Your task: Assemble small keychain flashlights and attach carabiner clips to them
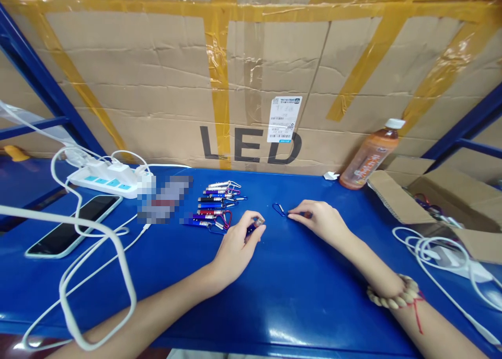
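My left hand point(237, 244) rests on the blue table point(282, 291) with its fingers closed round a small blue keychain flashlight point(255, 225), silver tip pointing right. My right hand point(318, 217) lies to the right of it and pinches the end of a small blue carabiner clip point(279, 209) that lies on the table. Just left of my left hand sits a row of several finished mini flashlights point(214, 206) in blue, purple, red and silver, each with a clip. A bead bracelet is on my right wrist.
A white power strip point(107, 181) with plugs and white cables lies at the left, a phone point(72, 225) in front of it. An orange drink bottle point(368, 157) leans against the big LED cardboard box point(251, 87). An open carton point(439, 202) with more parts stands right.
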{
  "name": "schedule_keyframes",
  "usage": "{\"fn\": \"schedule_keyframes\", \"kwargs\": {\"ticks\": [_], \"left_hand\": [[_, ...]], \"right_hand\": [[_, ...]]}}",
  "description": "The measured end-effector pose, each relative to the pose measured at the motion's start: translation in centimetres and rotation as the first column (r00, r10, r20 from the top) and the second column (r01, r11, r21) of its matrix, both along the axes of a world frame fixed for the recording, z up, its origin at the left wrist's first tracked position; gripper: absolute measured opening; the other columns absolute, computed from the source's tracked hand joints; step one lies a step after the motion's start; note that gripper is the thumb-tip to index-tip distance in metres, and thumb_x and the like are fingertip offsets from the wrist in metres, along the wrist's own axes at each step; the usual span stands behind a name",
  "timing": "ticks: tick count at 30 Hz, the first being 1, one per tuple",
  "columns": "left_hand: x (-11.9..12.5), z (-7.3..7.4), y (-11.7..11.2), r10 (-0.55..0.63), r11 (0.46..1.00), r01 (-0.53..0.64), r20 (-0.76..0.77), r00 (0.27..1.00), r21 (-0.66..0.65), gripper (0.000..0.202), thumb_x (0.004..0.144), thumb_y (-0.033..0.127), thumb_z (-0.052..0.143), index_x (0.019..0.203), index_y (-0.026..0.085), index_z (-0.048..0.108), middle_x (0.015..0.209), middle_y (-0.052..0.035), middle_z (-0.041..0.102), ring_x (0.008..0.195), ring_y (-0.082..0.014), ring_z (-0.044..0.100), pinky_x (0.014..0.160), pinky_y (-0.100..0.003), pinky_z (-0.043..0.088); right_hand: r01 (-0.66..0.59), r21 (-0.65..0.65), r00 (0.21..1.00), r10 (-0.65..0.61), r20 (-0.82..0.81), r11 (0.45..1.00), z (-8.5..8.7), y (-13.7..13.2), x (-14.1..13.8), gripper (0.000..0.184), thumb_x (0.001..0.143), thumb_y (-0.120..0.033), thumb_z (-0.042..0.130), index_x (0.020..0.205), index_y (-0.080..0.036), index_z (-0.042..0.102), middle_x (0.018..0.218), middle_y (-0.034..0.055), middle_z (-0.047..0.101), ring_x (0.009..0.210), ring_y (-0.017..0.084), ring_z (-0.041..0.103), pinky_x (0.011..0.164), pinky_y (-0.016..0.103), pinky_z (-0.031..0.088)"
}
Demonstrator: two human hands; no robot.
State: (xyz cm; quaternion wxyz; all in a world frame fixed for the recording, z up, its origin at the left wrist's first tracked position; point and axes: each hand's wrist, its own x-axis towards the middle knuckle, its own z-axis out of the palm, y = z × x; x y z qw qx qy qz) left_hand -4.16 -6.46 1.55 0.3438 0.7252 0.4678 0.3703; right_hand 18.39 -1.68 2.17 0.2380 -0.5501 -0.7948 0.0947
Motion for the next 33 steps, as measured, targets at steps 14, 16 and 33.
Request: {"fn": "schedule_keyframes", "kwargs": {"ticks": [14,16,33], "left_hand": [[-0.1,-0.2,0.2,-0.111,0.991,0.113,-0.035,0.993,0.078,0.021,0.09,0.018,0.044,0.097,0.02,0.064,0.084,-0.0015,0.063,0.073,-0.0149,0.056,0.068,-0.023,0.041],[-0.1,-0.3,0.2,-0.121,0.989,0.124,-0.042,0.992,0.084,0.021,0.089,0.018,0.045,0.096,0.019,0.064,0.08,-0.0014,0.062,0.071,-0.015,0.056,0.066,-0.023,0.041],[-0.1,-0.5,0.1,-0.135,0.989,0.133,0.027,0.99,0.069,0.027,0.088,0.02,0.041,0.104,0.02,0.063,0.076,-0.0004,0.063,0.062,-0.012,0.054,0.061,-0.02,0.044]], "right_hand": [[-0.195,-0.078,0.823,0.119,-0.555,0.978,0.4,-2.2,-3.9,0.027,0.075,-0.041,0.064,0.084,-0.017,0.073,0.079,0.006,0.069,0.051,0.01,0.054,0.041,0.02,0.04],[-0.236,-0.064,0.77,0.146,-0.622,0.97,0.4,-2.4,-4.2,0.022,0.073,-0.037,0.067,0.08,-0.018,0.074,0.078,0.0059,0.069,0.056,0.011,0.055,0.041,0.02,0.037],[-0.348,-0.064,0.668,0.2,-0.716,0.935,-0.2,-2.5,-4.4,0.016,0.065,-0.034,0.076,0.066,-0.018,0.073,0.069,0.0032,0.063,0.058,0.01,0.052,0.046,0.02,0.037]]}}
